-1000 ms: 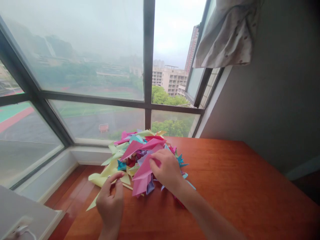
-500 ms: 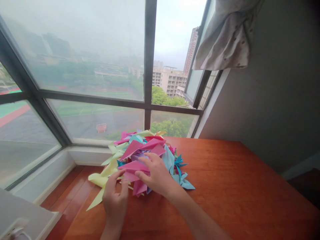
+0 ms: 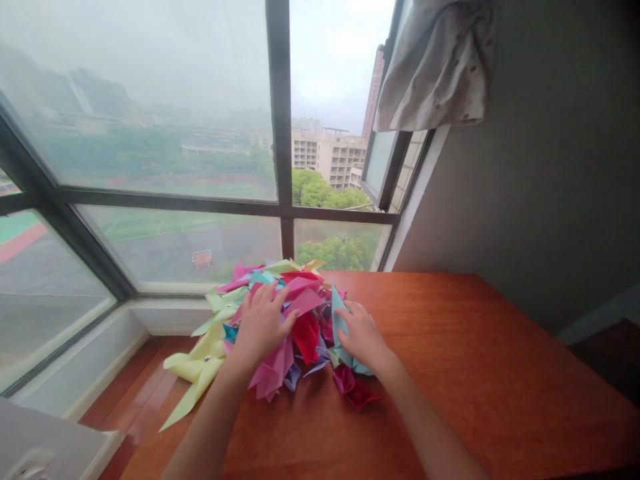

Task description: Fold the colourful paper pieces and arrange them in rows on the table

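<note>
A heap of folded coloured paper lies on the wooden table, with pinwheels among it. My left hand point(image 3: 263, 325) rests on the heap's left middle, fingers spread, over pink paper pieces point(image 3: 278, 365). To the right, my right hand point(image 3: 361, 331) lies against a light blue folded paper point(image 3: 339, 308), its thumb and forefinger apart. Between my hands show a red folded paper point(image 3: 306, 335) and purple paper pieces point(image 3: 320, 359). A pale yellow pinwheel point(image 3: 203, 363) sits at the left, below a pale green pinwheel point(image 3: 220, 309). Dark red folded pieces point(image 3: 354, 389) lie in front of my right hand.
The brown wooden table point(image 3: 440, 347) stretches to the right. Behind the heap stands a dark-framed window point(image 3: 283, 147), its right pane swung out. A spotted curtain point(image 3: 435, 73) hangs at the upper right. A white ledge point(image 3: 173, 317) runs along the left.
My left hand has moved up onto the heap; my right hand has shifted right to the light blue paper. Red and purple pieces now show between them, dark red ones in front.
</note>
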`<state>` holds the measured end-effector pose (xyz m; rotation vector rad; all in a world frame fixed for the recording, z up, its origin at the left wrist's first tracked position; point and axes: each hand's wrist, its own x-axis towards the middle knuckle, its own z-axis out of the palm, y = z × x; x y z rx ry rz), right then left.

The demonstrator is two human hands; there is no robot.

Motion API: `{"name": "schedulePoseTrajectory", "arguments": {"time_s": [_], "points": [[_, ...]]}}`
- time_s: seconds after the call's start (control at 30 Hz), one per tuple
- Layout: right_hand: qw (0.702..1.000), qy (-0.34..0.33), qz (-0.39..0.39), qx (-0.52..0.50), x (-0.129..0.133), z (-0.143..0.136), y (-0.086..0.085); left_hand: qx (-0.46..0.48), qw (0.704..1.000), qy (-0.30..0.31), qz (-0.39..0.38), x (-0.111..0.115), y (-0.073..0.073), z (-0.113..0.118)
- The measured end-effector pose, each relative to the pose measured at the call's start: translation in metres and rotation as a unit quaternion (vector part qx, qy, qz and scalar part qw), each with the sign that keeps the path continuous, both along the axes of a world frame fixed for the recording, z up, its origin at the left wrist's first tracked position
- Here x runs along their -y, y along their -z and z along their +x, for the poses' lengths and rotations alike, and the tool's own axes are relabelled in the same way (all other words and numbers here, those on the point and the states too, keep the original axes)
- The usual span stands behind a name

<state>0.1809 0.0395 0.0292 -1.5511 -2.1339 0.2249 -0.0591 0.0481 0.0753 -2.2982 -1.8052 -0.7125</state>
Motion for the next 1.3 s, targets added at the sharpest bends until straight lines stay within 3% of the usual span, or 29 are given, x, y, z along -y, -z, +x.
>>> {"name": "schedulePoseTrajectory", "arguments": {"time_s": [0.13, 0.33, 0.43, 0.57, 0.7, 0.9, 1.0, 1.13, 1.2, 1.3], "points": [[1.000, 0.010, 0.006, -0.028, -0.004, 0.017, 0.012, -0.017, 0.994, 0.061, -0.094, -0.012, 0.012, 0.022], [0.996, 0.011, 0.016, -0.084, -0.008, 0.034, 0.018, -0.024, 0.990, 0.108, -0.090, 0.002, 0.029, 0.045], [0.993, 0.012, 0.029, -0.117, -0.005, 0.032, 0.014, -0.018, 0.990, 0.121, -0.074, 0.007, 0.027, 0.049], [0.987, -0.058, 0.016, -0.152, 0.002, 0.025, 0.006, -0.020, 0.988, 0.140, -0.063, 0.011, 0.018, 0.043], [0.977, -0.091, 0.010, -0.190, 0.004, 0.027, -0.001, -0.027, 0.991, 0.121, -0.045, 0.011, 0.012, 0.030], [0.963, 0.006, 0.062, -0.261, 0.000, 0.060, -0.007, -0.027, 0.999, 0.043, 0.018, 0.003, 0.009, 0.021], [0.949, 0.075, 0.072, -0.298, -0.002, 0.083, 0.007, -0.006, 0.998, 0.047, 0.047, 0.008, 0.006, 0.028], [0.927, 0.147, 0.030, -0.343, -0.006, 0.103, 0.041, 0.057, 0.990, 0.106, 0.073, 0.032, 0.004, 0.044], [0.926, 0.154, 0.007, -0.345, -0.007, 0.103, 0.052, 0.100, 0.982, 0.134, 0.093, 0.051, 0.006, 0.053], [0.939, 0.116, 0.011, -0.323, -0.005, 0.090, 0.056, 0.153, 0.967, 0.171, 0.112, 0.082, 0.016, 0.064]]}}
